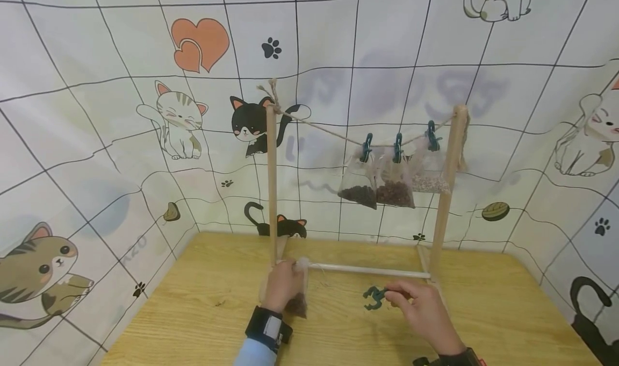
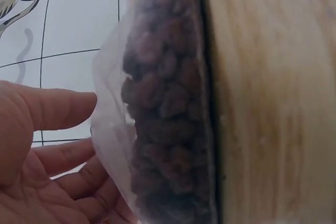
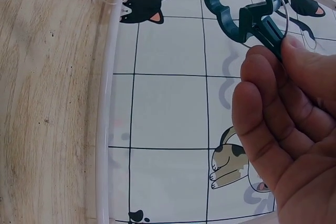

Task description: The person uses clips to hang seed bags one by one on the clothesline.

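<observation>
My left hand (image 1: 282, 286) pinches the upper part of a clear plastic bag (image 1: 298, 306) by the frame's left post. Dark reddish-brown, lumpy dried pieces fill the bag's lower part, large in the left wrist view, where the bag (image 2: 165, 93) hides some of the fingers. Over the table to the right, my right hand (image 1: 420, 304) grips a dark green plastic clip (image 1: 374, 298) by its handles, between thumb and fingers. In the right wrist view the clip (image 3: 256, 11) has its curved jaws spread, with nothing between them.
A wooden frame stands on the table (image 1: 193, 301), with a left post (image 1: 272, 194), a right post (image 1: 447, 194) and a white crossbar (image 1: 367, 270). Three filled bags hang from its sagging twine (image 1: 324, 132) by green clips (image 1: 397, 148). A cat-print cloth (image 1: 324, 38) surrounds the table.
</observation>
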The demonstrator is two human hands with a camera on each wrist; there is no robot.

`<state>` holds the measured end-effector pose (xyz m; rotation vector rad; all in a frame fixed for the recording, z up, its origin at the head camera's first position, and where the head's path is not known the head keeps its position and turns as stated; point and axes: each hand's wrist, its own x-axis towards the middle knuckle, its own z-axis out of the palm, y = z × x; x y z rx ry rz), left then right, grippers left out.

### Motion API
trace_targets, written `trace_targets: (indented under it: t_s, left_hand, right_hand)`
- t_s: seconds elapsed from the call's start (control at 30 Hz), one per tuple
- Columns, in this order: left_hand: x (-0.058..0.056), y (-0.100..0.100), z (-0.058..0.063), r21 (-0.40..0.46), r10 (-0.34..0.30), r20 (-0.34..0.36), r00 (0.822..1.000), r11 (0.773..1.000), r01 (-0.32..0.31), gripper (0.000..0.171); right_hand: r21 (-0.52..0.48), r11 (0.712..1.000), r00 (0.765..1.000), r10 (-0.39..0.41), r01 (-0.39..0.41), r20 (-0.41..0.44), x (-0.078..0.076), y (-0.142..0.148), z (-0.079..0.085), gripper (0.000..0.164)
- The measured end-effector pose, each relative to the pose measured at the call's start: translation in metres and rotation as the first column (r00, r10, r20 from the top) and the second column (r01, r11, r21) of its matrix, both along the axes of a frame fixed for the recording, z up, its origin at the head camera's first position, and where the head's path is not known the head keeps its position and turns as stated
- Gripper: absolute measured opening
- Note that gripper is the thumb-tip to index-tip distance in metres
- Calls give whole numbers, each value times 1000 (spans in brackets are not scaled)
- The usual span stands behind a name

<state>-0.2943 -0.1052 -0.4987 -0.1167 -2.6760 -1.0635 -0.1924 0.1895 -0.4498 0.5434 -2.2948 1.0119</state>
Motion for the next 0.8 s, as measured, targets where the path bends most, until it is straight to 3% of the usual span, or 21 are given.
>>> trace_targets:
  t_s: [0.2, 0.37, 0.6, 0.8]
  left_hand:
    - [1, -5, 5, 28, -11, -22, 1000, 1000, 12, 14]
    - [7, -9, 18, 33, -31, -18, 999, 999, 32, 11]
    - [19, -15, 37, -12, -110, -53, 993, 994, 109, 8]
    - [30, -14, 52, 38, -170, -79, 982, 984, 173, 11]
  right_hand:
    - [-10, 1000, 999, -8, 9, 36, 1, 0, 3, 18]
    - [-2, 1000, 999, -27, 27, 44, 3, -1, 5, 19]
    - [-15, 999, 999, -33, 33, -40, 3, -2, 5, 20]
    - [-52, 998, 991, -28, 21, -133, 2, 1, 5, 27]
